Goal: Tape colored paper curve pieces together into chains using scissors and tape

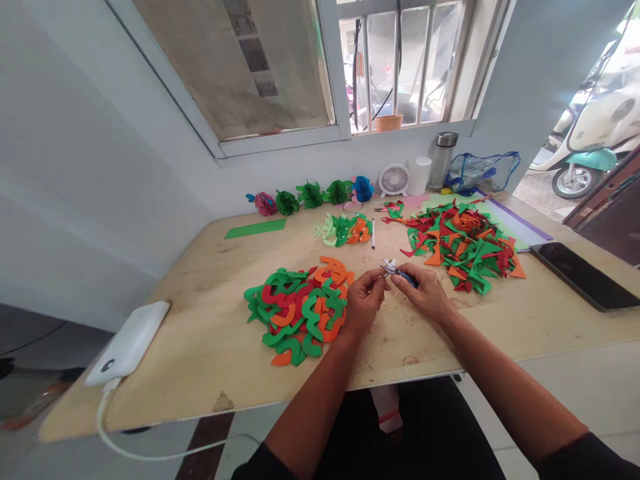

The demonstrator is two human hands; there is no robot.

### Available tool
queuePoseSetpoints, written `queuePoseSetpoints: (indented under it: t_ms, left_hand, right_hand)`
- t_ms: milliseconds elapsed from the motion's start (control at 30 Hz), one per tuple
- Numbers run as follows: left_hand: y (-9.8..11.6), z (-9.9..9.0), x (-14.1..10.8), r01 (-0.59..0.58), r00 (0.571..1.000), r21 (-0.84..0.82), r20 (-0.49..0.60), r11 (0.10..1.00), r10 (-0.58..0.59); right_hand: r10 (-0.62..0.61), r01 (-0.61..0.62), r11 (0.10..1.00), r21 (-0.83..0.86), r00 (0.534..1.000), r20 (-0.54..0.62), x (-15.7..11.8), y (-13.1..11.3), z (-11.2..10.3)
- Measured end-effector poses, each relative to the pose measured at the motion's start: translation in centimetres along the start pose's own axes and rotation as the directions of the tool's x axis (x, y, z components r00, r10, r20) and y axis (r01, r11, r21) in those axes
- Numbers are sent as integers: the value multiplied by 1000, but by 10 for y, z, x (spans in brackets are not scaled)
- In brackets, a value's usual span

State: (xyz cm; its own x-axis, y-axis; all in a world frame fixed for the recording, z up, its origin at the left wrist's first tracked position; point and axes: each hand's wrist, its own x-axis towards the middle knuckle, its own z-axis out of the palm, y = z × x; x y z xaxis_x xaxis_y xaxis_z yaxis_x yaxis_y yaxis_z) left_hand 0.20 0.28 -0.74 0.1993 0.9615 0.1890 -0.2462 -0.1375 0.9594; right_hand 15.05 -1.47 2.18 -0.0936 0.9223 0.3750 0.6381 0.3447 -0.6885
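The right hand (423, 293) grips blue-handled snips (406, 276), its fingers (403, 280) closed around them. The left hand (364, 300) pinches a small pale piece (389, 267) near the snips' tip, its fingers (373, 280) closed; the piece is too small to identify. Both hands are held above the middle of the counter (200, 353). Cut paper (297, 313) lies at 9 o'clock, scraps (463, 243) at 2 o'clock, paper flowers (313, 195) at 11 o'clock and a phone (583, 275) at 3 o'clock.

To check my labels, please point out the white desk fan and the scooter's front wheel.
white desk fan (395, 180), head view, on its grille.
scooter front wheel (571, 181), head view, on its hub.
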Motion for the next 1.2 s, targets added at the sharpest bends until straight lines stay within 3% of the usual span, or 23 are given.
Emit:
queuePoseSetpoints:
  t_ms: [733,1200]
  left_hand:
    - [-2,-2,0,5,999,36,-39,999,-3]
    - [-8,-5,4,33,996,-148,-77,988,-45]
  right_hand:
    - [29,-31,999,-32,998,-62,0,1,1]
    - [2,-2,999,-46,1000,6,0,-4,0]
